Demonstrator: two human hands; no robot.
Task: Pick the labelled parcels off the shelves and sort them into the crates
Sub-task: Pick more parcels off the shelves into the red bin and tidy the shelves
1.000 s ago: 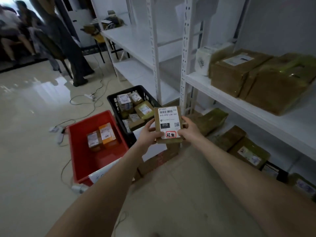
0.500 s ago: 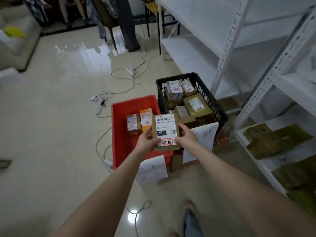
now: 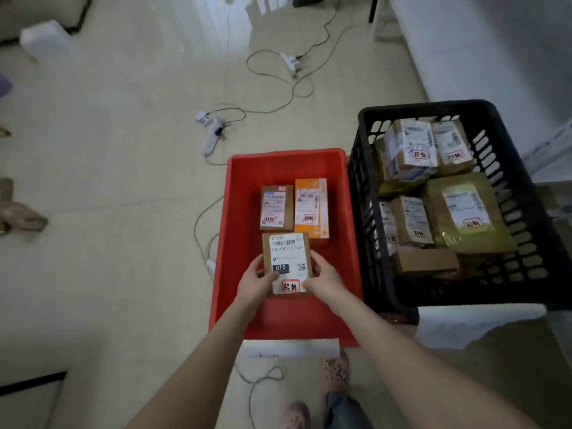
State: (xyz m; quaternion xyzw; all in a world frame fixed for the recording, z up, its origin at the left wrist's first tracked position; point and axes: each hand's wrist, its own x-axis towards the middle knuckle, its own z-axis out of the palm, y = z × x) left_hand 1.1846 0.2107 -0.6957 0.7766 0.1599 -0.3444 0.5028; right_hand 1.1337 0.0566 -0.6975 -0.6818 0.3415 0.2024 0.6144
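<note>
Both hands, left hand (image 3: 259, 281) and right hand (image 3: 325, 280), pinch the 010 parcel (image 3: 286, 262) by its edges over the red crate (image 3: 244, 212), so letting go unevenly could tip it onto the two parcels (image 3: 294, 207) inside, honestly.

The parcel (image 3: 286, 263) hides part of the fingers of the left hand (image 3: 253, 284) and the right hand (image 3: 325, 281) beneath it, and whether it touches the floor of the red crate (image 3: 235, 212) I cannot tell. In the black crate (image 3: 363, 187) the upper parcels (image 3: 464, 212) bury the lower ones (their labels blur, the print too fine to read), and its near right corner runs out of view.
</note>
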